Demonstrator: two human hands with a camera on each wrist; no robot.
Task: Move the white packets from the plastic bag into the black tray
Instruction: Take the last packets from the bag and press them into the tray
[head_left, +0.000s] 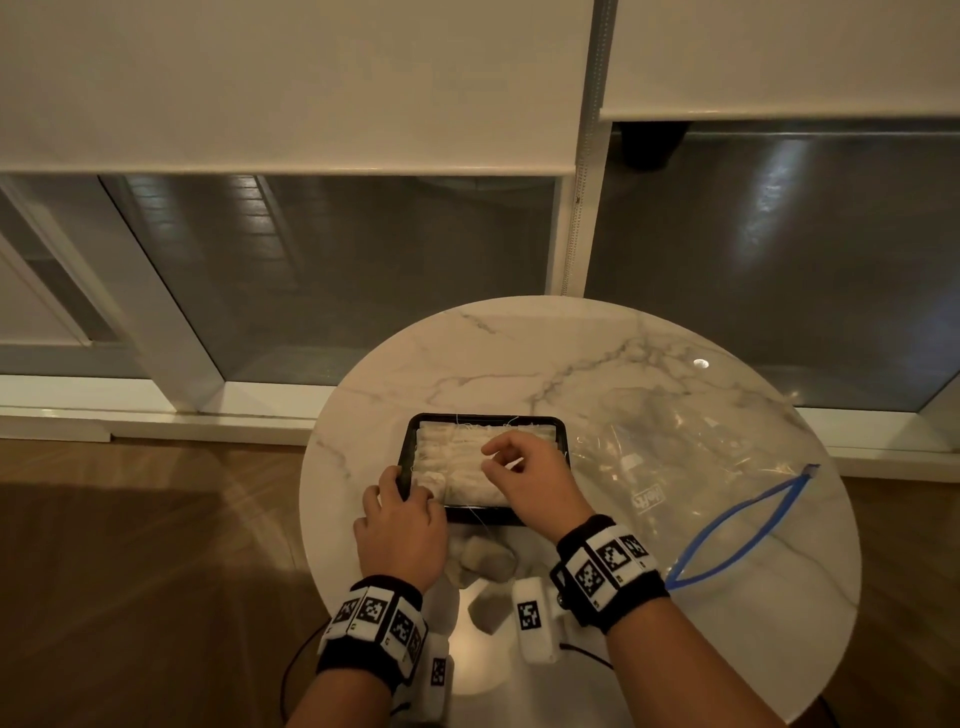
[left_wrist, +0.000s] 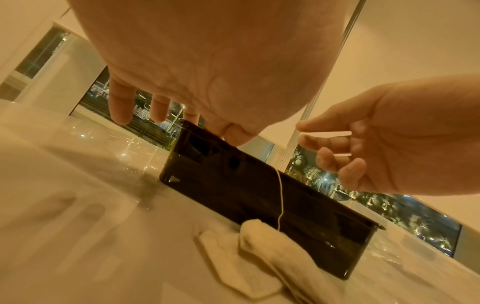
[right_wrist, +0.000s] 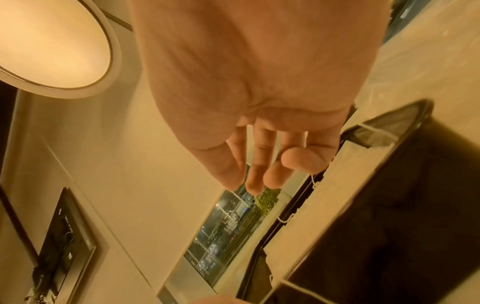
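The black tray (head_left: 558, 427) sits mid-table, filled with rows of white packets (head_left: 457, 452) with thin strings. My left hand (head_left: 408, 491) rests on its near left corner, thumb on the rim (left_wrist: 233, 133), fingers fairly straight. My right hand (head_left: 496, 457) hovers over the right half of the packets, fingers loosely curled and holding nothing (right_wrist: 270, 168). Right of the tray the clear plastic bag (head_left: 675, 467) lies flat, its blue zip (head_left: 737, 525) open; I see no packets in it. A few loose packets (head_left: 480, 564) lie in front of the tray (left_wrist: 259, 246).
The round marble table (head_left: 519, 364) stands close to a window wall with white blinds. Its near and left edges drop to a wooden floor (head_left: 130, 571). A string (left_wrist: 279, 197) hangs over the tray's front wall.
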